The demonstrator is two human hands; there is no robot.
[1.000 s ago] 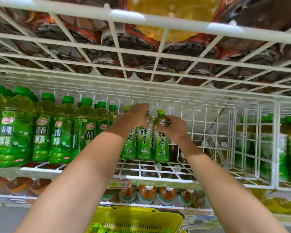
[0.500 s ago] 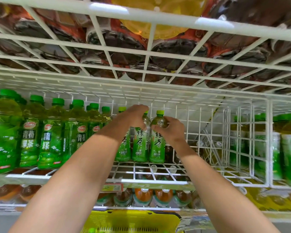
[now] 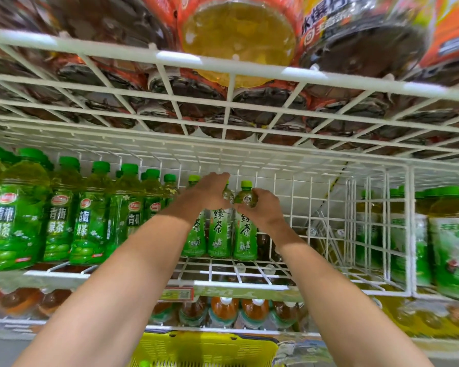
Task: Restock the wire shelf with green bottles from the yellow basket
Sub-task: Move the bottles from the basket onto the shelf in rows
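Observation:
Three green tea bottles stand side by side at the back of the white wire shelf (image 3: 223,274). My left hand (image 3: 207,193) is closed over the top of the middle bottle (image 3: 219,234), hiding its cap. My right hand (image 3: 260,207) grips the neck of the right bottle (image 3: 245,234), whose green cap shows above my fingers. The left bottle (image 3: 195,234) stands untouched behind my left wrist. The rim of the yellow basket (image 3: 202,348) shows at the bottom, between my forearms.
Rows of larger green tea bottles (image 3: 59,215) fill the shelf's left side. A wire divider (image 3: 408,234) closes the bay on the right, with more green bottles (image 3: 451,247) beyond. Dark bottles rest on the wire shelf above (image 3: 223,83). Orange-topped bottles (image 3: 223,311) stand below.
The view has tilted upward and drawn a little closer. Both hands stay on the same two bottles, which remain standing on the shelf.

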